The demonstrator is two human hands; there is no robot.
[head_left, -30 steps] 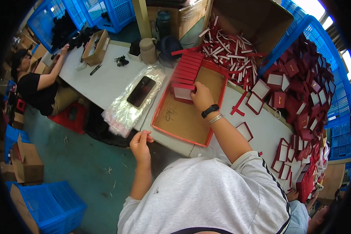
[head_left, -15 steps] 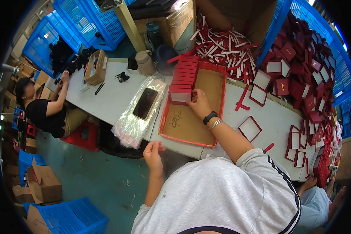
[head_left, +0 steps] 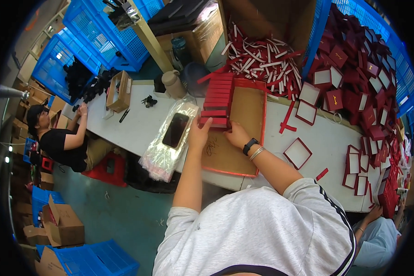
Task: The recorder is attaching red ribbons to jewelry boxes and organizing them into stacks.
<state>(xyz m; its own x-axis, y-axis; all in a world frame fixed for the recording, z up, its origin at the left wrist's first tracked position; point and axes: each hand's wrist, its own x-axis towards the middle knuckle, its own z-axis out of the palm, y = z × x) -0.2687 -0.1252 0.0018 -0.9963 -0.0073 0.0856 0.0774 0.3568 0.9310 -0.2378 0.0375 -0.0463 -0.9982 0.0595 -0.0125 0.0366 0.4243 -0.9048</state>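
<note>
A row of dark red flat boxes [head_left: 217,95] stands on edge along the left side of a shallow cardboard tray [head_left: 241,110] with red walls. At the near end of the row, a red box [head_left: 215,121] sits slightly apart from those behind it. My left hand [head_left: 199,132] grips its left side, thumb on top. On its right side the fingers of my right hand [head_left: 237,135] are closed against the near corner. A dark band and bracelets circle my right wrist. Both palms hide part of the nearest boxes.
Left of the tray, a phone [head_left: 175,130] rests on clear plastic bags [head_left: 160,157]. Red ribbon strips [head_left: 264,60] and heaped red boxes [head_left: 349,78] fill the back right. An open box frame [head_left: 297,153] lies right of the tray. A co-worker [head_left: 62,142] sits at far left.
My left hand has risen from beside the table edge to the near end of the row. The white face there no longer shows. My right hand has shifted slightly nearer.
</note>
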